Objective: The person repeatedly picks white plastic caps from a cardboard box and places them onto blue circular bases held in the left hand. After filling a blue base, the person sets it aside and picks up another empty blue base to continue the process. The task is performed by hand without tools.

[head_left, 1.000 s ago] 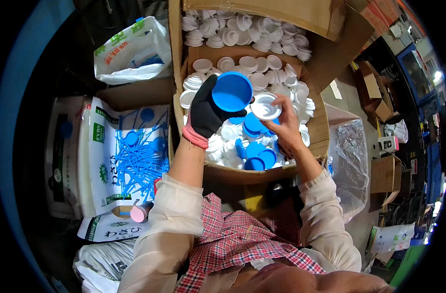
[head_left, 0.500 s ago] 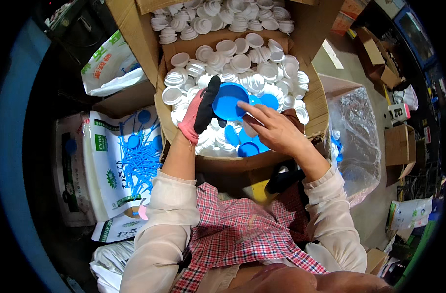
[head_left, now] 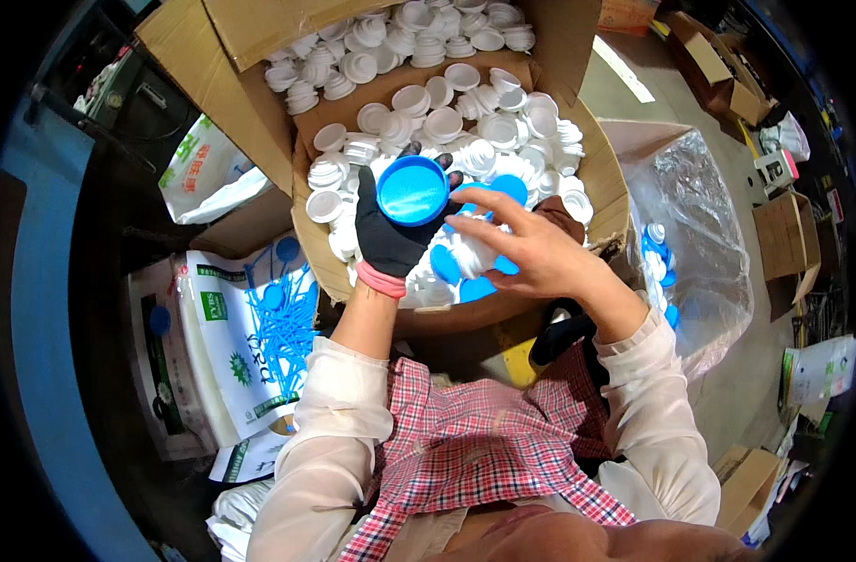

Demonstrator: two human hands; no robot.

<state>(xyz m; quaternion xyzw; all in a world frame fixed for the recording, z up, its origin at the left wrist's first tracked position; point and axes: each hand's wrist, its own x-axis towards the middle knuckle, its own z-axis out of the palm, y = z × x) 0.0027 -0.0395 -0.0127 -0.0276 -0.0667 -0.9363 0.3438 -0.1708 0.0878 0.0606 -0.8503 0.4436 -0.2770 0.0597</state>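
Closest to the camera, a red-and-white checked apron [head_left: 475,426] covers the person's front, and pale, sheer sleeves [head_left: 334,426] reach partway down both forearms. Beyond them the left hand [head_left: 391,234], in a black glove with a pink cuff, is curled around a shallow blue cup [head_left: 412,192] and cradles it from below and the sides, the cup's open mouth turned up toward the face. The bare right hand [head_left: 540,248] hangs just right of it, fingers apart and loosely bent, gripping nothing that shows (whether a fingertip brushes the cup or the glove, I cannot tell). Under both hands, a cardboard box [head_left: 604,173] is heaped with white cups [head_left: 442,126], many nested in short stacks and lying at all angles; a few blue discs [head_left: 444,265] lie among them near the right hand. To the left of the box, thin blue sticks [head_left: 283,323] lie in a tangle on printed white sheeting [head_left: 220,351], with a blue round piece or two on top. To the right, a clear plastic bag [head_left: 704,206] lines another carton and holds some blue and white pieces [head_left: 660,272]. Farther off, a white bag [head_left: 199,173] slumps at upper left, and open brown cartons [head_left: 789,234] stand along the right side on a grey floor [head_left: 625,117].
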